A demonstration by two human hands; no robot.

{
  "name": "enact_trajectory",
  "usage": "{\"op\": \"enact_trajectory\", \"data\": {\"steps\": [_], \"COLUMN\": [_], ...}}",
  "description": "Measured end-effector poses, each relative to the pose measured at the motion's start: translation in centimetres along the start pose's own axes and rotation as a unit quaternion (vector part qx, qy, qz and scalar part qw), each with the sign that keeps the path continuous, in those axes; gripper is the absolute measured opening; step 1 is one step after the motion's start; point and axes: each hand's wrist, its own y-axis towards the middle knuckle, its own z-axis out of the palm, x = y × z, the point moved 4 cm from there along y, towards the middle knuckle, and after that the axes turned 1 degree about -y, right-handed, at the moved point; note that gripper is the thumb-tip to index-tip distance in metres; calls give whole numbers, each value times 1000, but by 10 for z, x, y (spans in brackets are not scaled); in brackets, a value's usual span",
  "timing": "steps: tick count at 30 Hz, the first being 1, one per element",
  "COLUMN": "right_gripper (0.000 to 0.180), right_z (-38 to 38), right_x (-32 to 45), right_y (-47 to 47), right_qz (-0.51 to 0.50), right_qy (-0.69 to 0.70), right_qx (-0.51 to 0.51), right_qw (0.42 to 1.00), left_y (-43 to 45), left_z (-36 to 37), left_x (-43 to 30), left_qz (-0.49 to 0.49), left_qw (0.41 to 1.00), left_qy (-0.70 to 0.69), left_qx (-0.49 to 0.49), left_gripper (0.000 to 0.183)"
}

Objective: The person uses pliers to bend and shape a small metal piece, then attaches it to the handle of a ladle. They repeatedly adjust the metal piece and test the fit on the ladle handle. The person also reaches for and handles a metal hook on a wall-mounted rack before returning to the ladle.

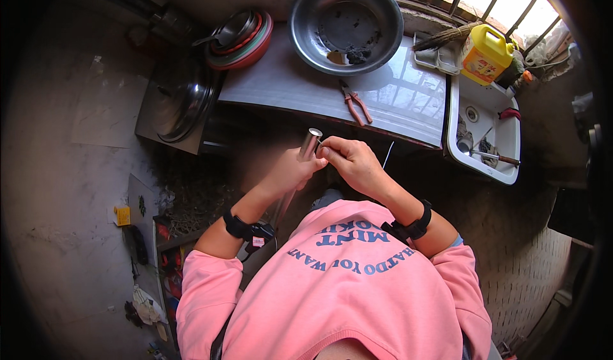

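My left hand [293,171] is closed around a shiny metal tube [310,144], whose round end points up and away from me. At the tube's upper end, the fingertips of my right hand [349,161] pinch a thin wire-like piece [320,142]. A thin pale strand [388,155] shows beyond my right wrist; whether it joins the pinched piece I cannot tell. Pliers with red handles [355,105] lie on the countertop [287,92] in front of me. Behind them, a large metal basin [346,25] holds a dark scouring pad [357,54] and a small yellowish piece.
Stacked bowls [242,41] stand at the counter's left, beside large metal lids [184,104]. To the right are a white sink [507,168] with a ladle and cloths, a yellow jug [486,53], a hand broom [445,35] and clear trays [438,59]. Window bars rise behind.
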Motion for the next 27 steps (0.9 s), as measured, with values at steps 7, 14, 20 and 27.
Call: {"op": "enact_trajectory", "data": {"steps": [7, 14, 20, 27], "right_gripper": [21, 20, 14, 14], "right_z": [-4, -8, -38, -47], "right_x": [-15, -23, -41, -90], "right_y": [2, -3, -17, -37], "right_qz": [60, 19, -2, 63], "right_qy": [25, -26, -161, -115], "right_qx": [41, -18, -118, -93], "right_qw": [997, 999, 980, 987], "left_y": [6, 16, 10, 23], "left_z": [4, -4, -16, -14], "left_x": [2, -15, -33, -22], "left_qz": [11, 247, 275, 279], "left_qw": [999, 858, 715, 715], "left_qy": [27, 380, 534, 537], "left_qx": [-14, -242, -359, -351], "left_gripper": [22, 24, 21, 22]}}
